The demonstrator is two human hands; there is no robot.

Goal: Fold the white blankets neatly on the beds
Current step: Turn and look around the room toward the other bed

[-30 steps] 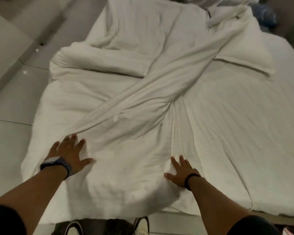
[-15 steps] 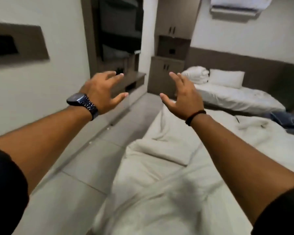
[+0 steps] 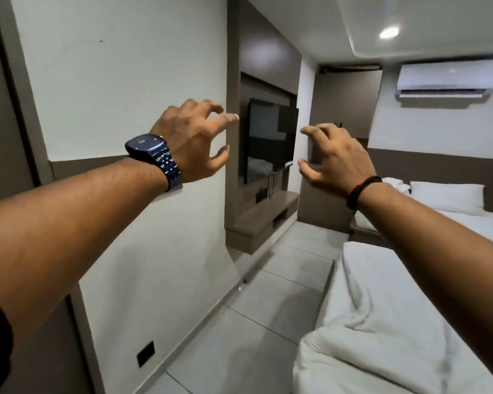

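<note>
blanket on the near bed, right of the floor.

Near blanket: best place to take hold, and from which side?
Take the blanket at its bunched fold near the bed's floor-side edge, coming from the left aisle side. The fold stands up in a thick ridge there, giving something to pinch. Both the left hand and right hand are raised, open and empty.
</note>
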